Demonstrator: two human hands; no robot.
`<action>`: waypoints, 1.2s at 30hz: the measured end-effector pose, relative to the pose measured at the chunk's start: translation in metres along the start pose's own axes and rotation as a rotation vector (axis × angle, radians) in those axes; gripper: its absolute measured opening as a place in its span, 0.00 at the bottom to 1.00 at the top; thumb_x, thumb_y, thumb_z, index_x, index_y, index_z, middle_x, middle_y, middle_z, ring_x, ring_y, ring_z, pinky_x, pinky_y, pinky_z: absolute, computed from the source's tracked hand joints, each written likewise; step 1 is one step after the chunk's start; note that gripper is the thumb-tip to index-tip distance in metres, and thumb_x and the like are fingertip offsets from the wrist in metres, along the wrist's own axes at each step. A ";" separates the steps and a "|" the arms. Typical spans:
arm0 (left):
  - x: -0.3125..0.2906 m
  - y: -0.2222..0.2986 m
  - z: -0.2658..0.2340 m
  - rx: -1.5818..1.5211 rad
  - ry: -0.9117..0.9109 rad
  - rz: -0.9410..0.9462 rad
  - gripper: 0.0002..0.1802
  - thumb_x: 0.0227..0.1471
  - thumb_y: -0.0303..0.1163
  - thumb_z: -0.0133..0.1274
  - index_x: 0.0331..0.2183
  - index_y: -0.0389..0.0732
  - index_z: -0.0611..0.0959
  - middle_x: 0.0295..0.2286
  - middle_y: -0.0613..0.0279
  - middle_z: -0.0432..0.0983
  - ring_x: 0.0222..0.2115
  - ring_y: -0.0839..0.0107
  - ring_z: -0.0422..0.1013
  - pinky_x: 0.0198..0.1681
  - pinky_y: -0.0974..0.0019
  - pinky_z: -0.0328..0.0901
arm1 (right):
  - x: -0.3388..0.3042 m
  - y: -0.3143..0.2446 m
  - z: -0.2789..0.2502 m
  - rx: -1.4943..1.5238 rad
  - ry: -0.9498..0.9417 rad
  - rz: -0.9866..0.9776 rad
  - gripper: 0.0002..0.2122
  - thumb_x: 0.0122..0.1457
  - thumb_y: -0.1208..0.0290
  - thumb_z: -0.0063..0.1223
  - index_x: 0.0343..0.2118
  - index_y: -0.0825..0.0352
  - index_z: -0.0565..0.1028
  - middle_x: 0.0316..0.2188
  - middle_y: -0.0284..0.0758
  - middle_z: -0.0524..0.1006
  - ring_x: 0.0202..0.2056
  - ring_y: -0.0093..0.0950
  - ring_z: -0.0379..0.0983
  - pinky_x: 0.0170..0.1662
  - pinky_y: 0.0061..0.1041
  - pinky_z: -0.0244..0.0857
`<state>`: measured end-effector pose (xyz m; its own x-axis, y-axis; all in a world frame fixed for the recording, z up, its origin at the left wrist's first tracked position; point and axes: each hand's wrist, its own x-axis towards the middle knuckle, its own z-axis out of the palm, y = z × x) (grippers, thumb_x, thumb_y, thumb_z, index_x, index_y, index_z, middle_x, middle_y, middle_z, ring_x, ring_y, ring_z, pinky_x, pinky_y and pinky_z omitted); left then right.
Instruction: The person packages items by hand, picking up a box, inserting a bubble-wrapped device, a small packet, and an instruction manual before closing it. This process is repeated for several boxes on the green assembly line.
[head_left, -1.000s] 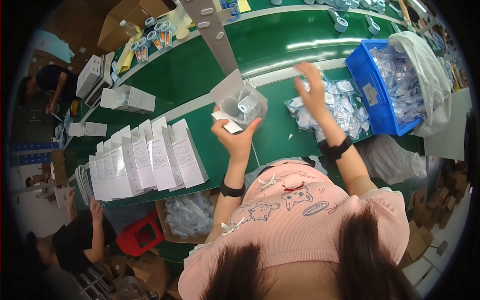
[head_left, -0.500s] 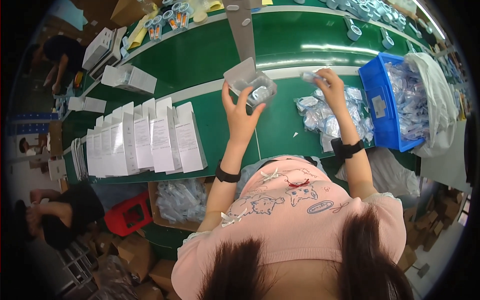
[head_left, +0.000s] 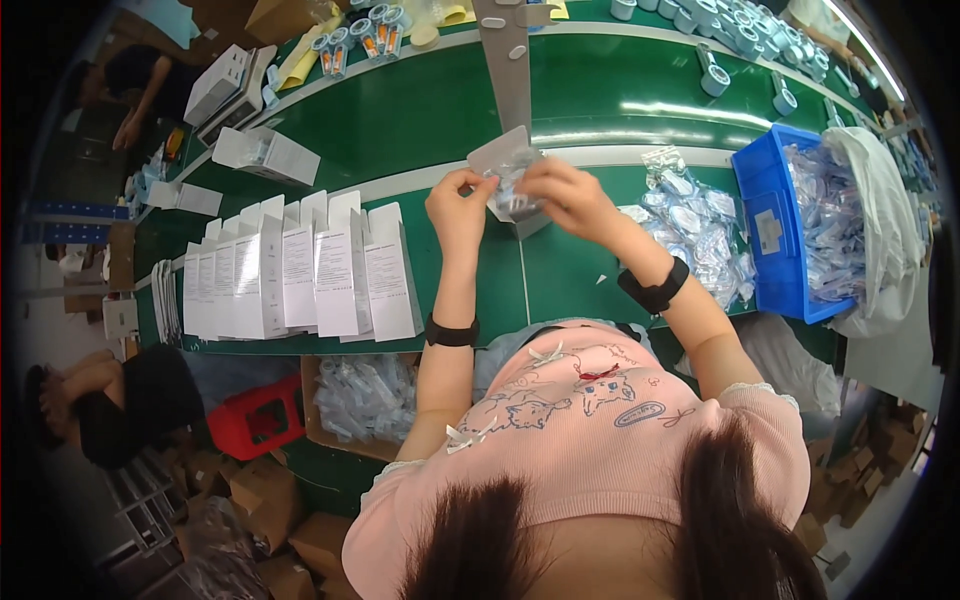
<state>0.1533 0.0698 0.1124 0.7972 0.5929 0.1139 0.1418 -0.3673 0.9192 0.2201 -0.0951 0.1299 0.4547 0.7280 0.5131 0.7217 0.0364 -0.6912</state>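
Note:
In front of me an open white carton [head_left: 530,222] stands on the green table with its lid flap raised. A clear plastic bag [head_left: 512,180] with small contents is over the carton's mouth; what it contains is blurred. At the left side, the fingertips of my left hand [head_left: 459,210] are pinched together at the bag's edge. My right hand [head_left: 578,205], slightly smeared by motion, has its fingers closed on the bag from the right. Right of the carton lies a heap of small clear bags [head_left: 700,230] holding pale blue and white parts.
A row of upright white cartons [head_left: 290,270] stands to my left. At the right sits a blue bin [head_left: 775,260] full of bagged parts. Beyond the rail, a green conveyor [head_left: 630,75] carries light blue devices [head_left: 713,78]. A metal post [head_left: 507,80] rises ahead. Another person [head_left: 110,400] sits at left.
My right hand has moved left from over the heap to the carton, bringing the bag. My left hand has let go of the carton and now pinches at the bag.

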 end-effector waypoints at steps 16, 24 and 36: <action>0.052 -0.013 -0.014 -0.085 0.346 0.137 0.08 0.37 0.23 0.57 0.18 0.31 0.74 0.16 0.62 0.69 0.18 0.77 0.62 0.24 0.73 0.59 | -0.007 -0.022 -0.024 -0.554 0.085 -0.011 0.14 0.43 0.75 0.53 0.36 0.64 0.73 0.40 0.35 0.71 0.48 0.37 0.62 0.54 0.47 0.46; 0.177 -0.046 -0.029 0.058 0.474 0.119 0.10 0.38 0.25 0.57 0.26 0.34 0.74 0.21 0.58 0.70 0.20 0.69 0.65 0.26 0.69 0.61 | -0.036 0.003 -0.027 -0.277 0.312 0.318 0.12 0.44 0.84 0.47 0.35 0.68 0.73 0.39 0.38 0.71 0.44 0.38 0.65 0.46 0.30 0.60; 0.001 -0.086 -0.059 0.729 0.049 0.066 0.40 0.37 0.32 0.59 0.50 0.34 0.59 0.51 0.44 0.51 0.52 0.47 0.49 0.53 0.47 0.45 | -0.042 0.097 -0.050 -0.532 0.401 0.323 0.14 0.44 0.81 0.48 0.37 0.67 0.71 0.38 0.40 0.70 0.43 0.39 0.64 0.46 0.32 0.58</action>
<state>0.1076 0.1440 0.0558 0.7929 0.5782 0.1922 0.4626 -0.7766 0.4277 0.2974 -0.1565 0.0666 0.7698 0.3363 0.5425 0.6284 -0.5482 -0.5519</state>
